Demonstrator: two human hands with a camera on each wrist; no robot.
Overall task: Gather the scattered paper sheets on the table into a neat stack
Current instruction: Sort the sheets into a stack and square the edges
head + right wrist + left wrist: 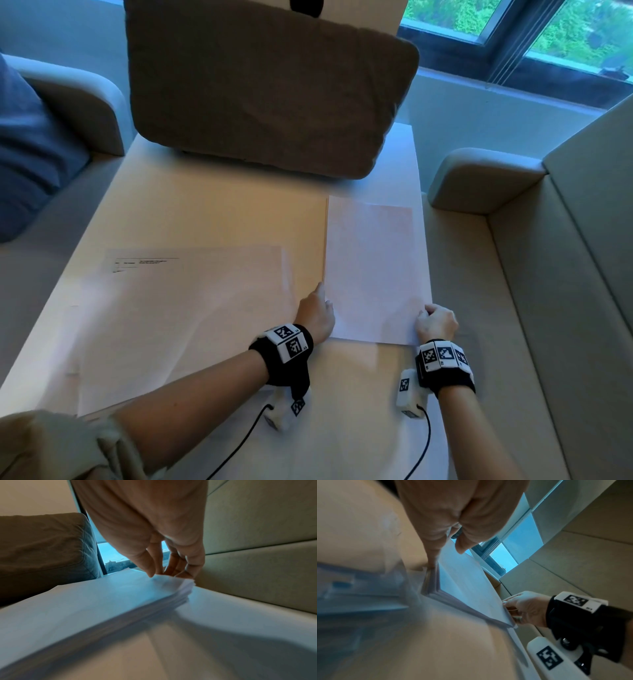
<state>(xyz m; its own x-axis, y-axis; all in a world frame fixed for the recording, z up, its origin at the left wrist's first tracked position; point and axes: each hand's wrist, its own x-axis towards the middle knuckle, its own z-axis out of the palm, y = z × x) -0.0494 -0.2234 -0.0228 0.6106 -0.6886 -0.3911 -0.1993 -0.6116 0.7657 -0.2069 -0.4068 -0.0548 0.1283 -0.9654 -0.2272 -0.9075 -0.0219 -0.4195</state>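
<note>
A squared stack of white sheets (373, 270) lies at the table's right edge. My left hand (322, 298) is at the stack's left edge near its front corner, index finger straight along the edge. In the left wrist view a fingertip (431, 562) presses the stack's side (435, 580) and the thumb sits over the top sheet. My right hand (428, 313) pinches the stack's right front corner (181, 586), thumb on top and fingers (173, 569) behind the edge. Several loose overlapping sheets (191, 318), one with printed lines, lie spread at the left.
The pale wooden table (212, 212) stands between two light sofas. A large brown cushion (267, 85) stands on the table's far end. The right sofa's armrest (479, 178) is close to the stack. A blue cushion (27, 154) lies at the left.
</note>
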